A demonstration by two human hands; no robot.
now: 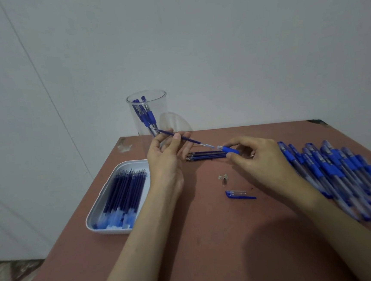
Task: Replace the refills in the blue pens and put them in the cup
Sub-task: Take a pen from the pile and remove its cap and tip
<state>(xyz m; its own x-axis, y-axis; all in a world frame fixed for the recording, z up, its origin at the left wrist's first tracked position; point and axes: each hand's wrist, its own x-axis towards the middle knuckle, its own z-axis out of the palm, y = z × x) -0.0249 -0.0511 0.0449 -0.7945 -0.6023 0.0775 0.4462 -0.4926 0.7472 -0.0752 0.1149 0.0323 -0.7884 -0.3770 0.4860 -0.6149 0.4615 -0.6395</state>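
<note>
Left hand (166, 157): raised over the reddish-brown surface (211, 239), thumb and fingertips pinching a thin dark-blue pen refill (181, 137) near its middle
Right hand (260, 159): fingers curled round the blue rubber grip of a clear pen barrel (230, 149), held low over the surface
Refill: slants from in front of the cup's base down to the right; its pale end reaches the barrel's mouth; cannot tell whether it is inside
Cup: tall clear plastic cup (161, 106), upright at the far edge, several blue pens (144, 114) standing in it
Tray: white rounded tray (97, 217) at left, beside the left forearm, packed with dark-blue refills (124, 190) lying side by side
Loose refills (204, 156): a few lie together on the surface, just under the hands
Small parts: clear pen cap with blue clip (237, 193) and a small clear tip piece (224, 178) lie between the forearms, near each other
Pen pile (339, 171): many clear pens with blue grips lie in a row at right, beside the right forearm
</note>
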